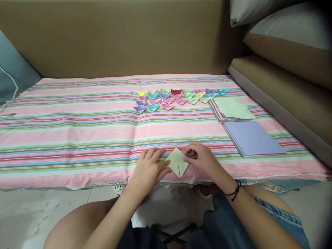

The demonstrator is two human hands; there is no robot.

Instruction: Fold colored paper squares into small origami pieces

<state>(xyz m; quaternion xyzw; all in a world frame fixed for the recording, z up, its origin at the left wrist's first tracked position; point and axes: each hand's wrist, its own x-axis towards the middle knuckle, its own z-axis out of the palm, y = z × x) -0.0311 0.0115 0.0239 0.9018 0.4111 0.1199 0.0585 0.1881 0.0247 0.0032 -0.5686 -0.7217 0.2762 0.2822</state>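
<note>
A pale green sheet of paper (177, 161), folded into a diamond shape, lies near the front edge of the striped pink cloth (77, 138). My left hand (148, 169) rests flat on its left corner, fingers pressing down. My right hand (201, 159) pinches the paper's right corner between thumb and fingers. A black band circles my right wrist.
Several small folded paper pieces (176, 97) in many colours sit in rows farther back. Right of them lie a stack topped by green paper (233, 109) and a stack topped by lilac paper (252, 138). Cushions (285, 69) rise at the right; a brown backrest (116, 38) stands behind.
</note>
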